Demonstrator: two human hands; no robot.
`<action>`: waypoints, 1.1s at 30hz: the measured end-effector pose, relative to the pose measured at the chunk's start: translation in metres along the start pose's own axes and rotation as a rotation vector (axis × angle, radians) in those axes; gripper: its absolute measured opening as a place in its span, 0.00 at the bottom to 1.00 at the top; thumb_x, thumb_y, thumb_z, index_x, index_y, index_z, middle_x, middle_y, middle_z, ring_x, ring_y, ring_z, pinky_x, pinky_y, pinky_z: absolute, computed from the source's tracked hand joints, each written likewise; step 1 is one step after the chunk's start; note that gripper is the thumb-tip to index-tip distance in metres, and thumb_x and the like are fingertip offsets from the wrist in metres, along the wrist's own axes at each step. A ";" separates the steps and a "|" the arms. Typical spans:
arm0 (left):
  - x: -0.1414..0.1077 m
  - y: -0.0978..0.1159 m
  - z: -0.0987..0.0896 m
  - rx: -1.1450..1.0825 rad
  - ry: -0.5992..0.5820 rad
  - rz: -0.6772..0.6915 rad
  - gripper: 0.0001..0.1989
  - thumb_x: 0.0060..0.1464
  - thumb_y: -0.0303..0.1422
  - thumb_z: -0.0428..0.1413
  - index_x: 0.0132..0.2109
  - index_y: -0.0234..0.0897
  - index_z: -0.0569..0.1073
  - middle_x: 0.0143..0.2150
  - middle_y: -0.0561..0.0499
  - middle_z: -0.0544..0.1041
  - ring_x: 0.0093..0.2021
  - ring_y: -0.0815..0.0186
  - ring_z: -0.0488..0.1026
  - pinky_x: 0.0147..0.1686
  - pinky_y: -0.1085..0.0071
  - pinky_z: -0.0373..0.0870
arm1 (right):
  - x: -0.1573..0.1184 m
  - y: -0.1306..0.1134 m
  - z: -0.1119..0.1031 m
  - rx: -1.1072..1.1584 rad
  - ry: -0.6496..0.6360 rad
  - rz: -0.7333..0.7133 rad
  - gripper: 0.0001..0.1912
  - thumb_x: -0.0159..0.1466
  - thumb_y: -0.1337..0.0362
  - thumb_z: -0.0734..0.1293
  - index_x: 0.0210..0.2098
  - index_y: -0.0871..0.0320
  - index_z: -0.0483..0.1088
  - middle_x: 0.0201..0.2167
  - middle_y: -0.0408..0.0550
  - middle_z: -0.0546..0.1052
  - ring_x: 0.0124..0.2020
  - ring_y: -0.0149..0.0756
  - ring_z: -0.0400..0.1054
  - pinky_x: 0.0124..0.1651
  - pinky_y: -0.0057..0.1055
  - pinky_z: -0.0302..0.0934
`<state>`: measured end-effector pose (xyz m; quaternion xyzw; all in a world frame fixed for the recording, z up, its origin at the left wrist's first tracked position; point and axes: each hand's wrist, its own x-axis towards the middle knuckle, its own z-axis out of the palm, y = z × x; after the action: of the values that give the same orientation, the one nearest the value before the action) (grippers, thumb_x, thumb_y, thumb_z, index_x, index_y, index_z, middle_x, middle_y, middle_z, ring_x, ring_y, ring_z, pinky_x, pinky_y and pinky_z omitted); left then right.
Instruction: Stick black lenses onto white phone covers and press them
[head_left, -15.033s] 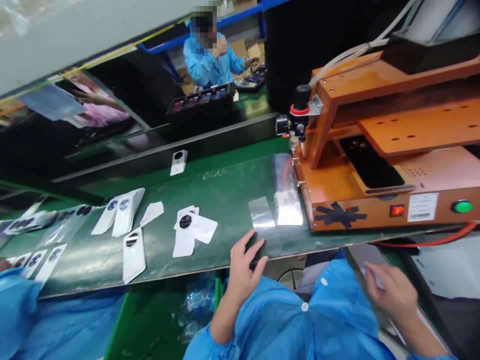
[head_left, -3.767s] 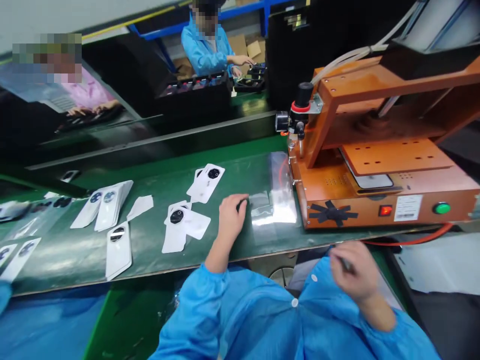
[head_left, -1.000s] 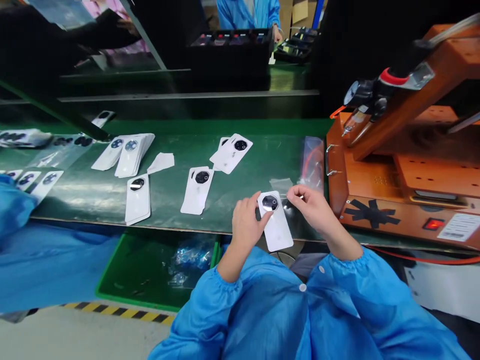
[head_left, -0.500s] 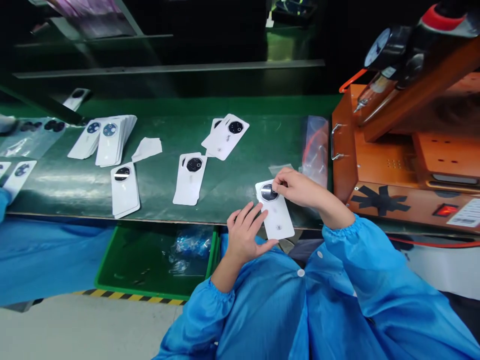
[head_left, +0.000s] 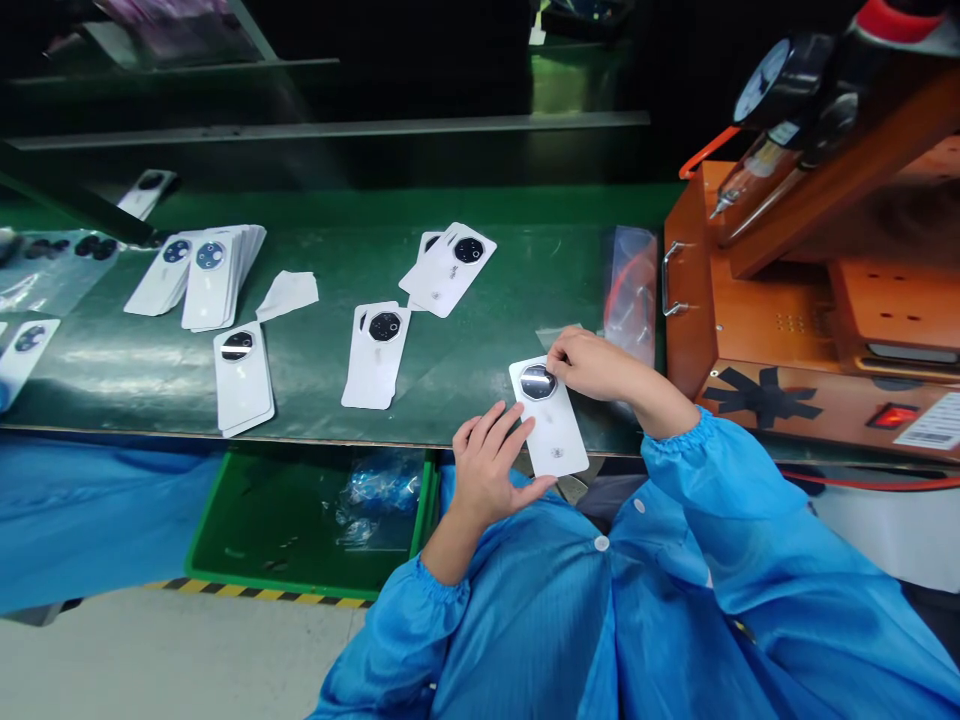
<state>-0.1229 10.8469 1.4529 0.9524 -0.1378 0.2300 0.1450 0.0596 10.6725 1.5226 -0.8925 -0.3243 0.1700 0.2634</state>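
Note:
A white phone back cover (head_left: pixel 559 440) with a round dark camera ring (head_left: pixel 537 382) lies at the table's front edge, its lower end jutting past it. My left hand (head_left: pixel 487 465) has its fingers spread along the cover's left side, fingertips touching it and the thumb by the bottom corner. Over the ring's right edge, my right hand (head_left: pixel 596 365) is closed in a pinch. Whatever is between those fingertips is hidden. Left of my hands lie a pair of overlapping covers (head_left: pixel 375 360) and, farther back, another overlapping group (head_left: pixel 454 270).
Stacked covers (head_left: pixel 214 280) and a white paper scrap (head_left: pixel 289 293) lie at left on the green table (head_left: pixel 315 350). An orange machine (head_left: pixel 757 350) with a gauge bounds the right, beside a clear plastic bag (head_left: pixel 631 290). Below sits a green bin (head_left: pixel 285 570). A co-worker's blue sleeve (head_left: pixel 97 520) shows at left.
The view has shifted slightly. My right hand's fingers have moved a little at the camera ring's edge; my left hand stays against the cover.

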 end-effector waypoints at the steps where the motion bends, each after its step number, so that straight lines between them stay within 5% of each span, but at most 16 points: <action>1: 0.000 0.000 0.000 0.001 0.001 -0.001 0.36 0.52 0.56 0.62 0.62 0.40 0.73 0.65 0.43 0.74 0.67 0.49 0.67 0.63 0.53 0.56 | 0.001 0.001 0.000 -0.003 0.005 -0.004 0.11 0.67 0.72 0.61 0.29 0.61 0.70 0.38 0.54 0.74 0.48 0.42 0.67 0.51 0.37 0.60; 17: -0.001 0.000 0.001 0.010 -0.013 -0.002 0.36 0.53 0.56 0.61 0.62 0.40 0.73 0.66 0.43 0.73 0.68 0.49 0.66 0.64 0.52 0.56 | 0.001 0.003 0.004 -0.016 0.055 0.022 0.10 0.65 0.70 0.64 0.28 0.60 0.73 0.37 0.55 0.76 0.44 0.43 0.70 0.45 0.37 0.61; 21: 0.000 0.001 -0.001 -0.002 -0.019 0.003 0.36 0.53 0.55 0.61 0.63 0.40 0.72 0.66 0.42 0.73 0.68 0.48 0.66 0.63 0.52 0.56 | -0.008 0.001 0.002 0.018 0.124 0.058 0.08 0.66 0.67 0.68 0.30 0.60 0.74 0.38 0.54 0.75 0.46 0.44 0.70 0.50 0.39 0.62; 27: -0.001 -0.001 -0.005 -0.005 -0.082 0.016 0.42 0.50 0.59 0.62 0.65 0.38 0.71 0.68 0.39 0.71 0.70 0.46 0.63 0.65 0.50 0.56 | -0.059 -0.007 0.013 -0.050 0.332 0.026 0.11 0.67 0.65 0.68 0.48 0.60 0.73 0.48 0.57 0.73 0.50 0.48 0.68 0.52 0.46 0.66; 31: -0.001 -0.004 -0.014 -0.012 -0.094 0.063 0.22 0.61 0.37 0.60 0.61 0.42 0.73 0.64 0.42 0.75 0.68 0.50 0.66 0.63 0.50 0.61 | -0.115 -0.023 0.040 -0.129 0.131 -0.246 0.25 0.59 0.58 0.77 0.53 0.55 0.70 0.49 0.53 0.75 0.49 0.49 0.68 0.50 0.49 0.67; 33: 0.006 -0.001 -0.020 -0.039 -0.042 0.113 0.18 0.61 0.31 0.60 0.58 0.43 0.75 0.58 0.44 0.79 0.62 0.52 0.72 0.59 0.50 0.65 | -0.134 -0.030 0.053 -0.214 0.113 -0.264 0.22 0.62 0.59 0.74 0.52 0.57 0.68 0.48 0.53 0.74 0.49 0.50 0.68 0.48 0.48 0.66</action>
<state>-0.1260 10.8539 1.4728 0.9448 -0.1989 0.2149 0.1473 -0.0789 10.6214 1.5151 -0.8733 -0.4395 0.0480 0.2049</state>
